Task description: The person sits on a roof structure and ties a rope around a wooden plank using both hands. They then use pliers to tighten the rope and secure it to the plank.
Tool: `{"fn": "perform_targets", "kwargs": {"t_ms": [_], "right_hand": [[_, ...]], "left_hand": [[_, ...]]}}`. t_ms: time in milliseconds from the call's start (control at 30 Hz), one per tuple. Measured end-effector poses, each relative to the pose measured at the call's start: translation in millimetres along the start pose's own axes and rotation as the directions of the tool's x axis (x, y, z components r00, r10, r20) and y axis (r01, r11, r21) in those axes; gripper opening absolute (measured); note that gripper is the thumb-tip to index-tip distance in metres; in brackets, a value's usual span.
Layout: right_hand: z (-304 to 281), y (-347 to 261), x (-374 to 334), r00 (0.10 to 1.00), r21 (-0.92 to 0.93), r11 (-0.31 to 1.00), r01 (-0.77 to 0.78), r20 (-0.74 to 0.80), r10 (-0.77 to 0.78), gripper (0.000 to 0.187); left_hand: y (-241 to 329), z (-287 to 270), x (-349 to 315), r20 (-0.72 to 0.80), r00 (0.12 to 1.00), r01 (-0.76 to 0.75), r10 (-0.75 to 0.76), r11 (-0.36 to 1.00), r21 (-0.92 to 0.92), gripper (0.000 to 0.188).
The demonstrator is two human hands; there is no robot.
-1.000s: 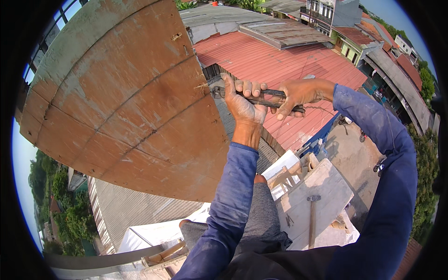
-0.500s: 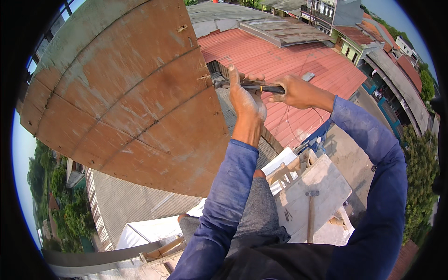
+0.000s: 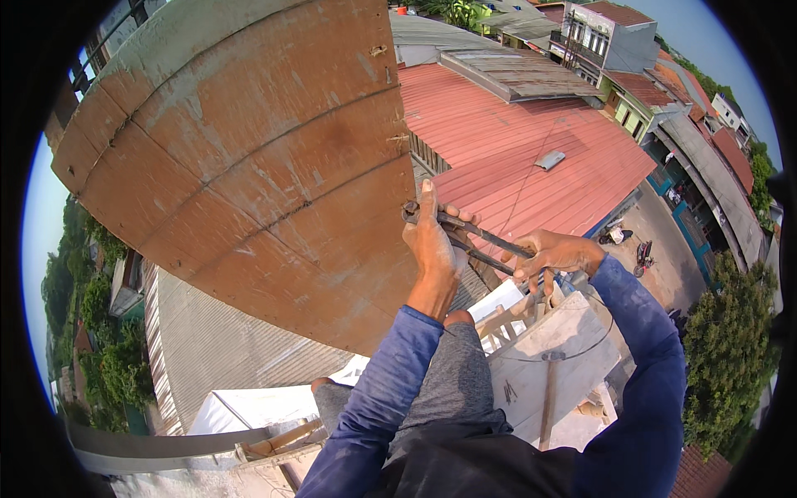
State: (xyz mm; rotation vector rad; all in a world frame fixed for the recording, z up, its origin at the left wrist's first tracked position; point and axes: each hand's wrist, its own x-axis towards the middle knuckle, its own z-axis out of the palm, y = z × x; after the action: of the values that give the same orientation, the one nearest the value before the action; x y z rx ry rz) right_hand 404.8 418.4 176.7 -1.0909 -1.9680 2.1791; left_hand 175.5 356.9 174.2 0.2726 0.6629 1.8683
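A large rust-brown wooden form panel of joined boards fills the upper left. My left hand rests against its right edge, thumb up, close to the jaws of dark metal pincers. My right hand grips the pincers' handles a little to the right. The jaws sit at the panel's edge; what they bite on is hidden behind my left hand. Both arms wear blue sleeves.
Far below lie a red metal roof, a grey corrugated roof, a street with parked motorbikes, and trees. A pale board with a hammer lies under my right arm. My grey-clad knee is beneath my hands.
The view has shifted, so hands and pincers appear lower along the panel's right edge. Both hands stay on the pincers and panel edge.
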Motion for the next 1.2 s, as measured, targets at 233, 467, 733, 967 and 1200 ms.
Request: {"fn": "perform_targets", "kwargs": {"t_ms": [233, 467, 733, 967, 1200], "right_hand": [[66, 78, 20, 0.939, 0.065, 0.976, 0.21, -0.29, -0.182, 0.03], [109, 23, 63, 0.842, -0.472, 0.875, 0.107, -0.426, -0.332, 0.021], [163, -43, 85, 0.952, -0.643, 0.754, 0.134, -0.126, -0.277, 0.024], [221, -77, 130, 0.966, -0.575, 0.796, 0.188, -0.036, -0.255, 0.027], [300, -64, 182, 0.973, -0.505, 0.832, 0.229, 0.12, -0.195, 0.027]], "left_hand": [[73, -148, -39, -0.058, 0.998, 0.037, -0.021, 0.953, 0.302, 0.039], [150, -275, -102, -0.201, 0.979, 0.03, 0.045, 0.935, 0.354, 0.038], [246, -366, -260, -0.408, 0.869, 0.063, 0.281, 0.754, 0.654, 0.045], [187, -434, -400, -0.691, 0.717, 0.602, 0.095, 0.414, 0.682, 0.053], [83, -487, -456, -0.81, 0.523, 0.774, 0.264, 0.249, 0.581, 0.044]]}}
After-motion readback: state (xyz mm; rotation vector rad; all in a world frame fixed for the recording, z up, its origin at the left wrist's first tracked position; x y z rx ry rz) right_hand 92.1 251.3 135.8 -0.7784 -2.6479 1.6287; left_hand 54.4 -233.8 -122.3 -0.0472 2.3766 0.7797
